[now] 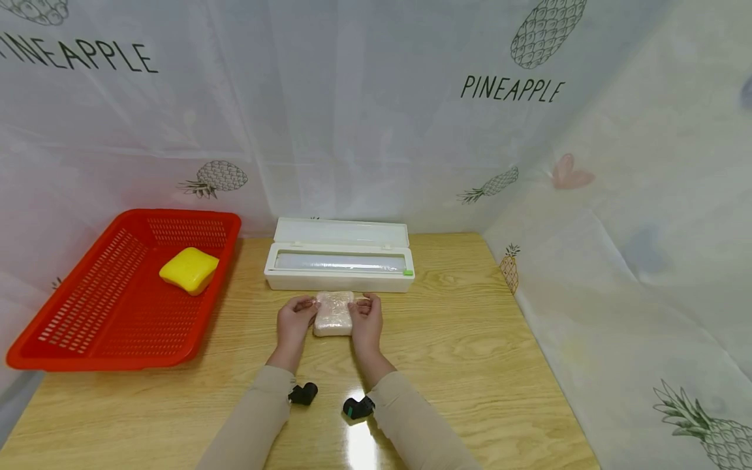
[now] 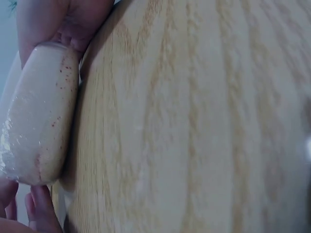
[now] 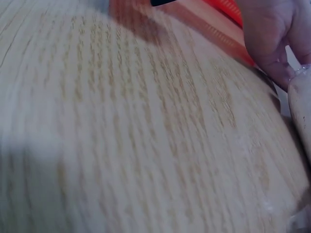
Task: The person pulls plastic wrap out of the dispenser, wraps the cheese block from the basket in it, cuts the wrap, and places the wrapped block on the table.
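A pale, rounded block [image 1: 333, 314] in clear, shiny film lies on the wooden table in front of a cling film dispenser [image 1: 339, 282]. My left hand [image 1: 294, 324] pinches its left edge, fingers curled. On the opposite edge, my right hand [image 1: 367, 322] pinches in the same way. In the left wrist view the block [image 2: 41, 111] shows small red specks along its side, with my right hand [image 2: 65, 19] at its far end. The right wrist view catches only a sliver of the block [image 3: 302, 104] beside my left hand [image 3: 274, 36].
The white dispenser's lid [image 1: 341, 231] stands raised, showing a film roll [image 1: 339, 262]. At the left is a red plastic basket [image 1: 111, 356] with a yellow rounded block [image 1: 188, 269] inside. Pineapple-printed cloth [image 1: 364, 117] hangs behind the table [image 1: 470, 365] and along its right side.
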`<control>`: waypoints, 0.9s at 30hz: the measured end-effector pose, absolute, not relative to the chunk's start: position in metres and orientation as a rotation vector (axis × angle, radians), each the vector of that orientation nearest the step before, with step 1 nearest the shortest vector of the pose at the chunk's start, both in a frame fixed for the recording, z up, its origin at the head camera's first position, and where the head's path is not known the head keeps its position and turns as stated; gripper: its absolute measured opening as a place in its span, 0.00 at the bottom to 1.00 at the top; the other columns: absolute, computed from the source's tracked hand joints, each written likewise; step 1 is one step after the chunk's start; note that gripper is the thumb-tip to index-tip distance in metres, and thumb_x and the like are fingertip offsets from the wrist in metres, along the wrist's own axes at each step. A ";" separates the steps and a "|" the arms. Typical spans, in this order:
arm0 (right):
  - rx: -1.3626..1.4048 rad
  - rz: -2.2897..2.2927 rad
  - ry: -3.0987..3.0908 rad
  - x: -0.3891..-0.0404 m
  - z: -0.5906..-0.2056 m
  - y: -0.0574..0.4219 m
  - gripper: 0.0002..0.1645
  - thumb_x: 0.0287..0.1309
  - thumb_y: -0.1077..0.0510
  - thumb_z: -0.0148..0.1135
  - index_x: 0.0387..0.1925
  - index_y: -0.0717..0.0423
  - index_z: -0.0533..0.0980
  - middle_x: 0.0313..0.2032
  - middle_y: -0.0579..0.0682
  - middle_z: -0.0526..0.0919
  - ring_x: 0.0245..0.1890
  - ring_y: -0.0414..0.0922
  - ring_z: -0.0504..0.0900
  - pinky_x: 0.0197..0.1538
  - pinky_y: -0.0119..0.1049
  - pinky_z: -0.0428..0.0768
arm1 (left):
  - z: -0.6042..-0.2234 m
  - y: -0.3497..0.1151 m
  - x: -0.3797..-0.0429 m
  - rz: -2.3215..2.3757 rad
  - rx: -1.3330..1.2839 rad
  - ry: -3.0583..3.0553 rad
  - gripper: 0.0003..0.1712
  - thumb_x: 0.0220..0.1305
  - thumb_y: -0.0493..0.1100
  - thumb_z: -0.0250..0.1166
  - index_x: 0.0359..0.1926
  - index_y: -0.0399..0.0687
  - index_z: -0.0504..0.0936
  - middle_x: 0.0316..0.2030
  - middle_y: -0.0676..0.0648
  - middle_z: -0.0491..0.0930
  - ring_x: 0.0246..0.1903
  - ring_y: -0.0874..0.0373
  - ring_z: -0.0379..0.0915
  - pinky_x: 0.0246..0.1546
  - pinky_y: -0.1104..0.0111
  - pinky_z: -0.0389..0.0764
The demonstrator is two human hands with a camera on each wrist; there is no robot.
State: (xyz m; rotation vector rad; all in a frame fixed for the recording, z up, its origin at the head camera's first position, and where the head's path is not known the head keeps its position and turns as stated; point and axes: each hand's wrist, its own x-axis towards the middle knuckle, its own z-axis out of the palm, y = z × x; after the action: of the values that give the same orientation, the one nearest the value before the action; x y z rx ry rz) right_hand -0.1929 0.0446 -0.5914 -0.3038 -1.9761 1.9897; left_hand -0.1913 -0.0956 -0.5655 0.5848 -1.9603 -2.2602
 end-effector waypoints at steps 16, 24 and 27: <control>-0.250 1.829 -2.050 -0.186 -0.592 0.042 0.07 0.57 0.66 0.68 0.37 0.60 0.78 0.37 0.50 0.73 0.32 0.41 0.73 0.34 0.29 0.75 | -0.568 -0.094 -0.187 -2.008 0.525 -2.154 0.10 0.59 0.31 0.69 0.41 0.29 0.84 0.39 0.36 0.82 0.35 0.58 0.78 0.32 0.79 0.78; -0.192 1.796 -2.169 -0.181 -0.591 0.049 0.09 0.61 0.58 0.67 0.38 0.62 0.83 0.35 0.48 0.78 0.36 0.43 0.77 0.40 0.35 0.79 | -0.565 -0.104 -0.177 -1.962 0.389 -2.409 0.20 0.62 0.44 0.70 0.51 0.36 0.83 0.45 0.38 0.81 0.45 0.49 0.77 0.38 0.72 0.78; -0.126 1.770 -2.240 -0.179 -0.588 0.054 0.13 0.64 0.57 0.63 0.38 0.64 0.84 0.34 0.49 0.79 0.37 0.45 0.77 0.41 0.38 0.78 | -0.563 -0.108 -0.174 -1.932 0.246 -2.547 0.27 0.59 0.45 0.72 0.57 0.38 0.79 0.50 0.36 0.79 0.47 0.45 0.77 0.41 0.66 0.79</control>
State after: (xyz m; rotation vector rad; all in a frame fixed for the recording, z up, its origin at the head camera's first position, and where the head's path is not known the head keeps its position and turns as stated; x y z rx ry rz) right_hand -0.1786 0.0542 -0.5879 -0.1257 -2.2404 1.7695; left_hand -0.1743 -0.1080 -0.5629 0.2456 -2.5473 -1.9316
